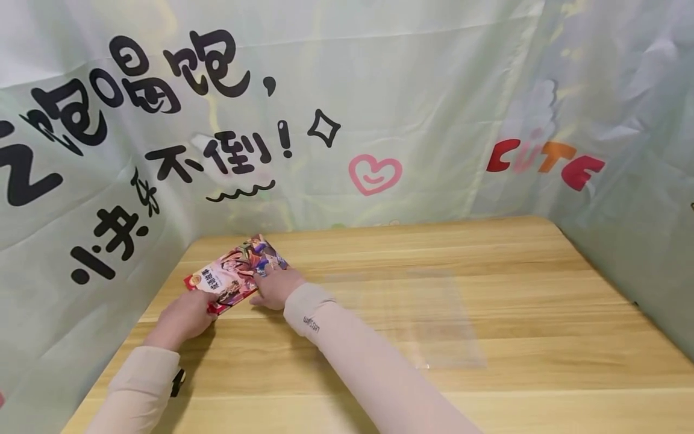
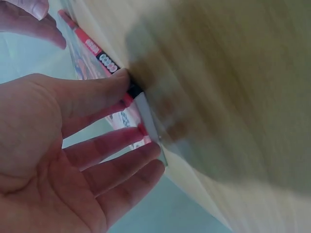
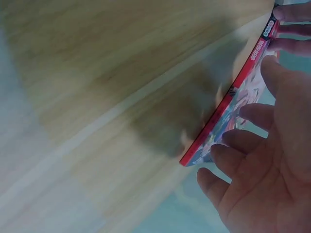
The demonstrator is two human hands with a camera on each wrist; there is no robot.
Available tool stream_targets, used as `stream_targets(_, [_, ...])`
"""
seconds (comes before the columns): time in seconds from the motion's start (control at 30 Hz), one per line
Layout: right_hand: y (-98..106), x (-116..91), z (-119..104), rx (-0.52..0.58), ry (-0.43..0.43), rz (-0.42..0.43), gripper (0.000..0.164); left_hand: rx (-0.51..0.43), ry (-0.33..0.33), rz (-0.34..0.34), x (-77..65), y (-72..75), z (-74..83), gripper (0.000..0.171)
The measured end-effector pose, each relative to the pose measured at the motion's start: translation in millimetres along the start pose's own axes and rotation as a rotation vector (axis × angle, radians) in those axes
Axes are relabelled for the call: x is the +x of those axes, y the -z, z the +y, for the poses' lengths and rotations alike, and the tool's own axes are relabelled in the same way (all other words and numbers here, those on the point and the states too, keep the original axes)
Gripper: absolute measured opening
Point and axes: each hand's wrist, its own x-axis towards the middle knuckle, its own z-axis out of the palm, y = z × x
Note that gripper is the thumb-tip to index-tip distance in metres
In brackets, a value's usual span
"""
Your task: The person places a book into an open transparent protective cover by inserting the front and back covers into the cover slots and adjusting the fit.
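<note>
The book [image 1: 232, 265], red-edged with a colourful illustrated cover and Chinese lettering, is at 10 o'clock on the tabletop [image 1: 547, 313], cover up, its long sides running from 8 to 2 o'clock. Its red and black spine faces about 5 o'clock, toward the person.

The hands are apart from each other, both at the book. The left hand [image 1: 184, 318] pinches the corner at 7 o'clock, its thumb [image 2: 99, 92] along the spine and its fingers at the cover and short edge. The right hand [image 1: 279, 286] lies at 3 o'clock with loosely bent, spread fingers over the cover's end; its thumb is near the spine, though whether it touches I cannot tell.

At 4 o'clock from the book, a clear plastic sheet [image 1: 450, 325] lies flat, partly behind the pale right sleeve [image 1: 368, 355]. A small black object [image 1: 177, 383] shows just beside the left sleeve [image 1: 138, 386], too hidden to identify.

Beyond, a pale cloth backdrop [image 1: 423, 102] carries black Chinese characters at 10 to 11 o'clock, a pink smiling heart [image 1: 375, 175] near 12 and "CUTE" at 1 to 2.
</note>
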Motion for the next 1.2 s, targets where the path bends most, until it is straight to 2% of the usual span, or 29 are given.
stream_targets(0.17, [-3, -1, -2, -0.011, 0.007, 0.005, 0.068, 0.026, -0.057, 0.009, -2.1, 2.6, 4.1, 0.032])
stream_targets(0.3, [-8, -2, -2, -0.007, 0.002, 0.005, 0.066, 0.021, -0.091, 0.021, -3.3, 2.4, 8.9, 0.023])
stream_targets(0.5, [-10, -5, -3, 0.006, 0.014, 0.045, 0.056, 0.01, -0.071, 0.029, -4.8, 0.4, 12.8, 0.024])
stream_targets(0.7, [-6, -10, -2, -0.025, 0.06, 0.104, 0.027, -0.031, -0.05, 0.031, -6.7, -1.2, 12.1, 0.034])
stream_targets(0.77, [-6, -11, -1, -0.048, 0.084, 0.114, 0.022, -0.04, -0.051, 0.027, -7.0, -1.9, 10.6, 0.035])
stream_targets(0.97, [0, -13, -2, -0.107, 0.116, 0.136, 0.018, -0.051, -0.069, 0.02, -5.5, -1.7, 4.5, 0.035])
stream_targets(1.2, [9, -21, -8, -0.165, 0.123, 0.154, 0.018, -0.057, -0.101, 0.04, 2.7, -1.0, -3.6, 0.03])
